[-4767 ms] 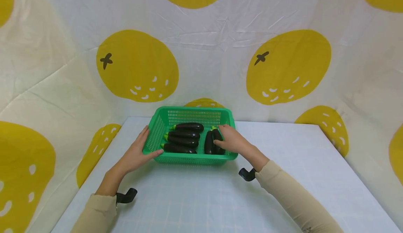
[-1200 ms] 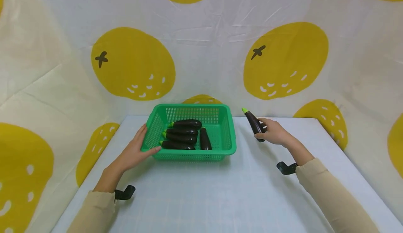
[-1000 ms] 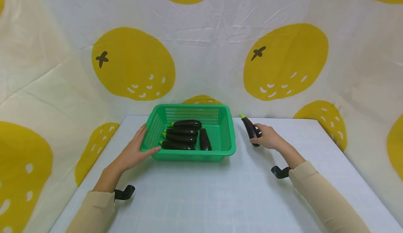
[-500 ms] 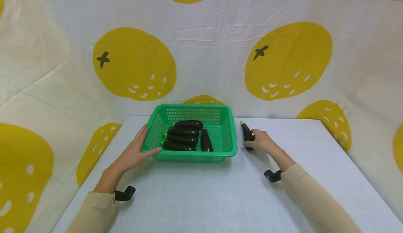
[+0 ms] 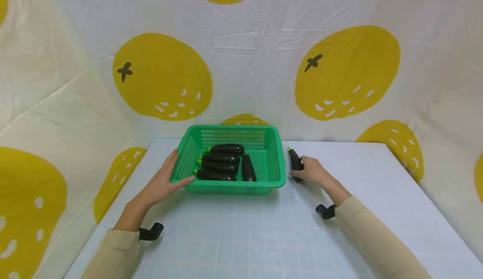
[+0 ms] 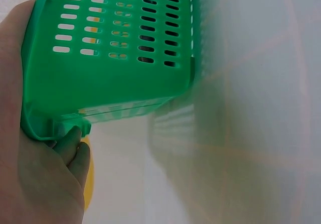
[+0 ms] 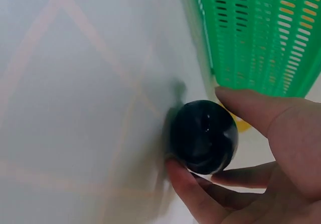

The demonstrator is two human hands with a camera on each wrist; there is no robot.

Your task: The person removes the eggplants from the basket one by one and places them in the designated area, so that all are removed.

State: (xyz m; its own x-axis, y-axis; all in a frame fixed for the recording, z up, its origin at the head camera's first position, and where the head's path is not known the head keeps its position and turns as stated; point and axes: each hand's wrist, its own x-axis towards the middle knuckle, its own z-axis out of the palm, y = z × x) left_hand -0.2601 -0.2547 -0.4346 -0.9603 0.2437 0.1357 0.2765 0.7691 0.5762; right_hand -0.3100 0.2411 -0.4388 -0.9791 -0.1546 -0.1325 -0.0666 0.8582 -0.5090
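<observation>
In the head view a green basket (image 5: 235, 184) holds several dark eggplants with green stems; one eggplant (image 5: 248, 168) lies lengthwise at the right of the group. My left hand (image 5: 161, 183) holds the basket's left front corner, thumb over the front rim. Fingertips (image 6: 75, 138) bend under the rim in the left wrist view. Just right of the basket, my right hand (image 5: 311, 171) holds another eggplant (image 5: 294, 161), stem pointing away, low at the table. In the right wrist view its round dark end (image 7: 203, 137) sits between thumb and fingers, with its shadow close beside it.
A pale checked cloth covers the table (image 5: 241, 237). Behind and at both sides hangs a white curtain (image 5: 260, 73) printed with big yellow fruits. A black wrist camera (image 5: 151, 231) sits on each wrist.
One of the two upright eggplants left the basket in my right hand. That hand then moved left and down with it, to the table beside the basket. My left hand stays on the basket.
</observation>
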